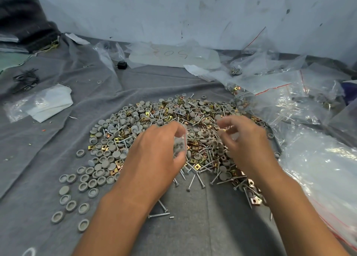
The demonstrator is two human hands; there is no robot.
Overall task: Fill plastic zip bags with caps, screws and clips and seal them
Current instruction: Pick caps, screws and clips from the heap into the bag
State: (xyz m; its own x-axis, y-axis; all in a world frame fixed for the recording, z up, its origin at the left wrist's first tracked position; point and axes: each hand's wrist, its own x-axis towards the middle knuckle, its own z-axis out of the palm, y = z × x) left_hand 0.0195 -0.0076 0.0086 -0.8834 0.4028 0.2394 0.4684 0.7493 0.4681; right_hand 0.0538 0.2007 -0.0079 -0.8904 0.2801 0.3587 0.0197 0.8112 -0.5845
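We see grey round caps (100,165), silver screws (193,180) and gold/copper-coloured square clips (197,166) mixed on a grey cloth (193,226). The clear zip bags (316,159) at the right have a red seal line. Wall (173,10) is pale blue-white w/ dark marks. A small black object (122,65) lies near a clear sheet w/ orange writing.

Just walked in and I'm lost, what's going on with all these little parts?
A person is bagging hardware. The left hand grips a small zip bag with grey caps already inside, while the right hand hovers, fingers curled, over the pile of caps, screws and clips on the grey cloth.
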